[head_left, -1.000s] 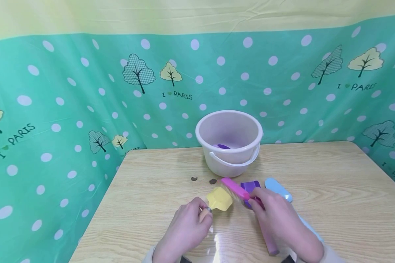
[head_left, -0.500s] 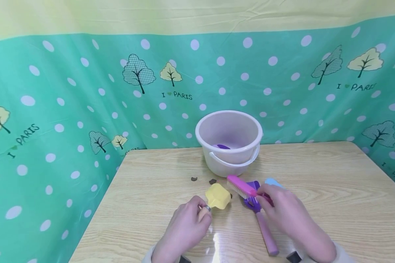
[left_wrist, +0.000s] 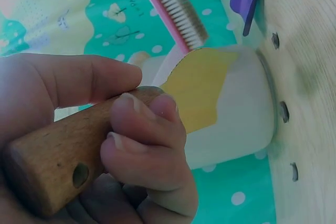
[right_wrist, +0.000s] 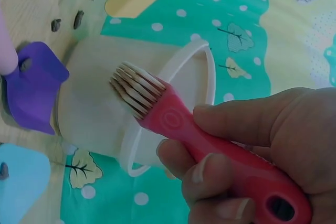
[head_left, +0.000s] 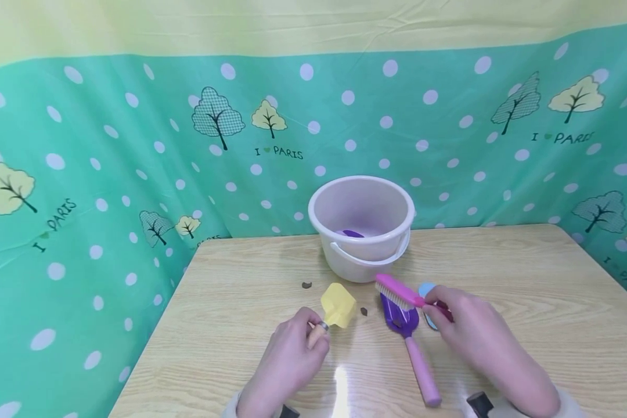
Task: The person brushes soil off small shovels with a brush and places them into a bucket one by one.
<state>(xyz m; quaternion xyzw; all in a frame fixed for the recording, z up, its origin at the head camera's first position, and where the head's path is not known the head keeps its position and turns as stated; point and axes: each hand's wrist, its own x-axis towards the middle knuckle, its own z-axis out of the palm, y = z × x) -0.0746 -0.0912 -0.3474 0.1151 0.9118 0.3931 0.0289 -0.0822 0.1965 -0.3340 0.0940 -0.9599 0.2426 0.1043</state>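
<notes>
My left hand (head_left: pixel 295 351) grips the wooden handle (left_wrist: pixel 73 145) of a small hand shovel with a yellow blade (head_left: pixel 337 305). In my right hand (head_left: pixel 467 325) I hold a pink brush (head_left: pixel 401 290), its pale bristles facing down and left over a purple shovel (head_left: pixel 409 325). That shovel lies on the table with its lilac handle toward me; a dark speck shows on its blade. Beneath the right hand lies a light blue tool (right_wrist: pixel 23 182), mostly hidden in the head view. Small dark bits lie near the yellow blade, one bit (head_left: pixel 364 312) to its right and another bit (head_left: pixel 306 285) to its left.
A pale lavender bucket (head_left: pixel 363 255) with its handle hanging down in front stands just beyond the tools, something purple inside it. The wooden table (head_left: pixel 230 302) meets a green dotted curtain (head_left: pixel 261 191) at the back and left.
The pink brush has moved right and away from the yellow blade. The yellow shovel has shifted slightly left and away from me, exposing a dark bit. More of the purple shovel shows.
</notes>
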